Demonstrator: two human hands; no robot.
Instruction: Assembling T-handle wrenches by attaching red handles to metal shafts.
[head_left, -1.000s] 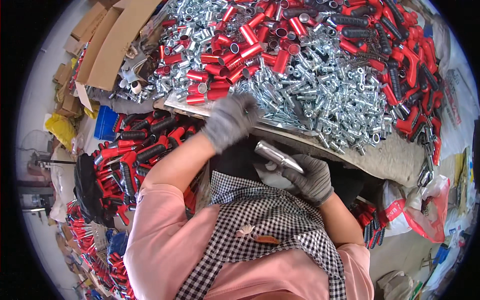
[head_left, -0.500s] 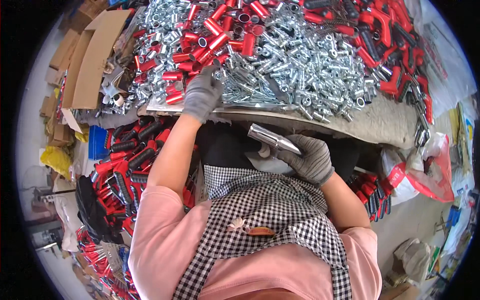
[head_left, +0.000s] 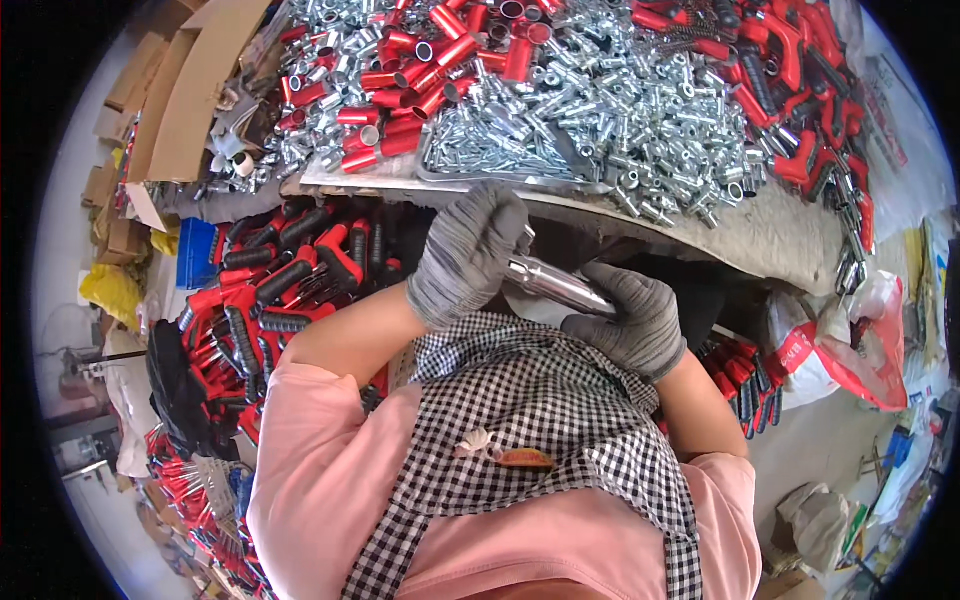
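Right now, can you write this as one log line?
left hand: on the end of the metal tube | right hand: gripping tube | bench: silver fittings, red sleeves

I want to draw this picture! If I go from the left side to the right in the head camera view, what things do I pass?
Yellow bag → blue plastic crate → grey-gloved left hand → shiny silver metal tube → grey-gloved right hand → red and white plastic bag.

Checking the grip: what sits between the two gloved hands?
In the head view, a shiny metal tube spans from the left hand to the right hand.
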